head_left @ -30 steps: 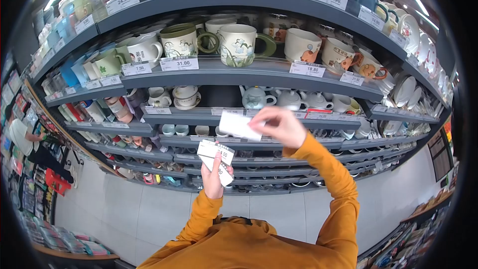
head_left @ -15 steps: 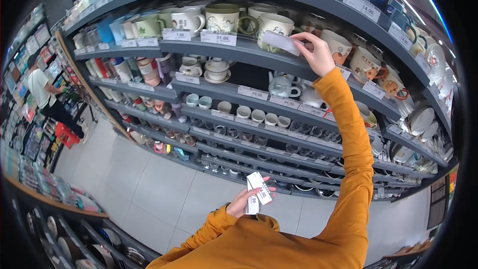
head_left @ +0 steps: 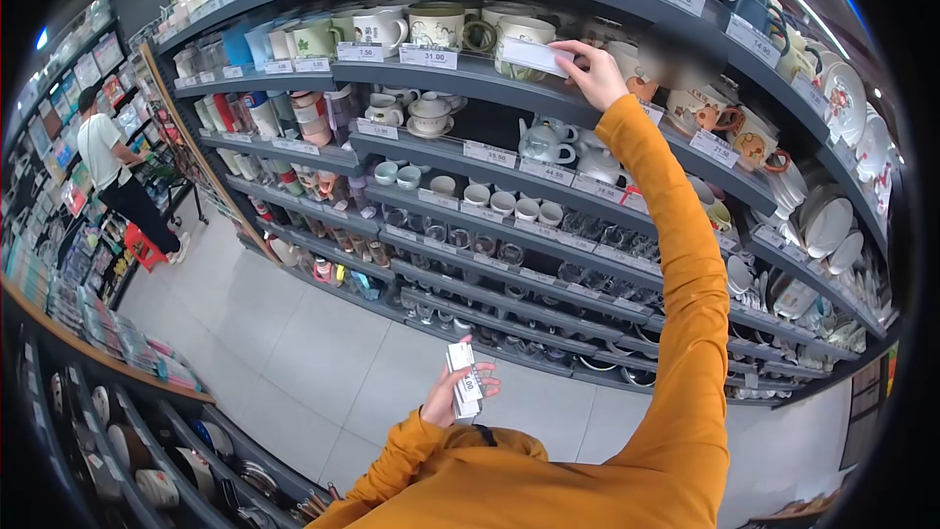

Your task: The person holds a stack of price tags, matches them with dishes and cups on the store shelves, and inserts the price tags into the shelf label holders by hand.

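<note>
By mugs (head_left: 530, 28), right fingers (head_left: 585, 51) pinch a tag (head_left: 534, 56) (white).

Right hand (head_left: 597, 78) pinches a white card (head_left: 538, 58) between thumb and fingers at the shelf edge (head_left: 475, 76), in front of a mug (head_left: 522, 30). Left hand (head_left: 446, 396), held low, grips printed price tags (head_left: 466, 380) (overlapping, mostly unreadable). Teapot (head_left: 544, 145) on shelf below. Another person (head_left: 104, 159) stands in the left-side aisle.

Grey tiered shelves (head_left: 490, 86) — printed mugs (head_left: 438, 29), a pale-blue teapot (head_left: 540, 144) below, small white cups (head_left: 502, 203) lower.
</note>
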Available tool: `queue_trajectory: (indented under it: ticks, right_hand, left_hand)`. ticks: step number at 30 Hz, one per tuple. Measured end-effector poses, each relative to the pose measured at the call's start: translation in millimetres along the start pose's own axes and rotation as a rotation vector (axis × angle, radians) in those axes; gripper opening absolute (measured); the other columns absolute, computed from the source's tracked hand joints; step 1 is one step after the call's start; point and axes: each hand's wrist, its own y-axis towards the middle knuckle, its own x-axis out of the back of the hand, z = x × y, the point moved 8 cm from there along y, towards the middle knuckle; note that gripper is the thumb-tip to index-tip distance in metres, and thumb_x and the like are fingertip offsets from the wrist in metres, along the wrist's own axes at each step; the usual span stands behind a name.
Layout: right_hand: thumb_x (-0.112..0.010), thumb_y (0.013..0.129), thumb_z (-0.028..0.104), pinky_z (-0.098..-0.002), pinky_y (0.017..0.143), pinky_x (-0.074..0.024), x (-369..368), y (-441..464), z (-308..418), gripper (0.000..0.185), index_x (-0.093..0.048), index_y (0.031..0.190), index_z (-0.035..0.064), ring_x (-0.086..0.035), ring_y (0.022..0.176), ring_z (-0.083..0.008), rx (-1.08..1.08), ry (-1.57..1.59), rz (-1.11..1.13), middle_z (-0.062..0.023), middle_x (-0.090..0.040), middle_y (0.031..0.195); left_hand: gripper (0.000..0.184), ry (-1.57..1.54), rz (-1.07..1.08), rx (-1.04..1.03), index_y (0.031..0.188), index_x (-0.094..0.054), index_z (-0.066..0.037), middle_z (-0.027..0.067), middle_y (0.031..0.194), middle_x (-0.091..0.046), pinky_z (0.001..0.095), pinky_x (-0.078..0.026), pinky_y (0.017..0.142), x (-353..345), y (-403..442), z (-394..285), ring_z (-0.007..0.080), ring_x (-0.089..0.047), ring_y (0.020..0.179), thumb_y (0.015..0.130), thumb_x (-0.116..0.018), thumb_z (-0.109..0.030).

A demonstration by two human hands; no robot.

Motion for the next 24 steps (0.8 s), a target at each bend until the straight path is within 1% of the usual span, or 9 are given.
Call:
queue_trajectory:
  ticks: [6,9,12,15,16,18,20,23,24]
  right_hand:
    - [-0.061,0.085,0.015,-0.0313,0.069,-0.0508,3,-3,3,0.022,-0.067,0.105,0.0080,-0.065,0.073,-0.0190,0.180,-0.122,-0.025,-0.0109,-0.068,0.083]
    - [-0.062,0.084,0.016,-0.0329,0.074,-0.0507,-7,-1,-4,0.022,-0.068,0.102,0.0068,-0.065,0.080,-0.0218,0.083,-0.153,0.085,-0.0104,-0.067,0.091]
    - [-0.062,0.084,0.018,-0.0333,0.080,-0.0491,-12,-3,7,0.022,-0.068,0.102,0.0073,-0.063,0.087,-0.0234,0.116,-0.293,0.080,-0.0093,-0.065,0.092]
    - [-0.061,0.084,0.020,-0.0339,0.084,-0.0472,-5,-30,45,0.022,-0.067,0.102,0.0081,-0.060,0.093,-0.0253,0.334,-0.509,-0.194,-0.0093,-0.063,0.092]
    - [-0.061,0.085,0.020,-0.0344,0.084,-0.0468,-2,-42,60,0.020,-0.066,0.101,0.0091,-0.059,0.096,-0.0258,0.363,-0.455,-0.290,-0.0096,-0.062,0.087]
    - [-0.062,0.085,0.018,-0.0350,0.079,-0.0484,-8,-78,81,0.016,-0.066,0.097,0.0082,-0.060,0.091,-0.0252,0.321,-0.254,-0.292,-0.0087,-0.061,0.085]
    - [-0.064,0.083,0.018,-0.0352,0.070,-0.0499,-32,-125,102,0.011,-0.063,0.088,0.0078,-0.059,0.081,-0.0247,0.383,-0.244,-0.141,-0.0074,-0.060,0.082]
    - [-0.062,0.084,0.022,-0.0371,0.072,-0.0499,-35,-171,54,0.015,-0.063,0.087,0.0080,-0.061,0.085,-0.0272,0.151,-0.436,-0.096,-0.0064,-0.062,0.086]
    - [-0.062,0.083,0.021,-0.0376,0.071,-0.0500,-26,-180,21,0.014,-0.064,0.088,0.0080,-0.062,0.086,-0.0276,0.073,-0.470,-0.105,-0.0067,-0.062,0.087]
  left_hand:
    - [0.044,-0.074,-0.033,0.052,0.136,-0.031,-0.009,0.0178,0.115,-0.053,0.0337,-0.052,0.074,28,-37,64,0.0238,-0.060,0.084,0.094,-0.041,-0.012]
    - [0.043,-0.073,-0.066,0.115,0.136,-0.030,-0.008,0.0168,0.112,-0.054,0.0322,-0.052,0.070,27,-58,82,0.0224,-0.059,0.080,0.095,-0.041,-0.013]
    - [0.039,-0.045,-0.110,0.107,0.134,-0.033,-0.011,0.0136,0.103,-0.054,0.0288,-0.050,0.062,24,-72,84,0.0193,-0.057,0.071,0.096,-0.042,-0.018]
    - [0.032,-0.038,-0.147,0.085,0.127,-0.038,-0.012,0.0115,0.097,-0.054,0.0271,-0.047,0.057,24,-80,80,0.0174,-0.055,0.066,0.097,-0.043,-0.021]
    - [0.029,-0.036,-0.152,0.079,0.124,-0.040,-0.012,0.0108,0.095,-0.054,0.0266,-0.047,0.056,26,-81,78,0.0167,-0.054,0.064,0.097,-0.044,-0.022]
    - [0.024,-0.095,-0.167,0.046,0.118,-0.043,-0.011,0.0100,0.092,-0.054,0.0263,-0.046,0.055,38,-78,80,0.0161,-0.053,0.063,0.097,-0.045,-0.023]
    - [0.020,-0.102,-0.179,0.020,0.112,-0.047,-0.011,0.0087,0.087,-0.054,0.0260,-0.046,0.055,41,-78,79,0.0153,-0.052,0.064,0.097,-0.047,-0.024]
    - [0.023,-0.128,-0.190,0.138,0.115,-0.046,-0.011,0.0086,0.090,-0.054,0.0256,-0.046,0.058,29,-87,96,0.0144,-0.053,0.066,0.097,-0.047,-0.025]
    - [0.030,-0.128,-0.126,0.212,0.122,-0.044,-0.011,0.0078,0.093,-0.053,0.0253,-0.048,0.064,19,-91,106,0.0142,-0.054,0.070,0.097,-0.048,-0.026]
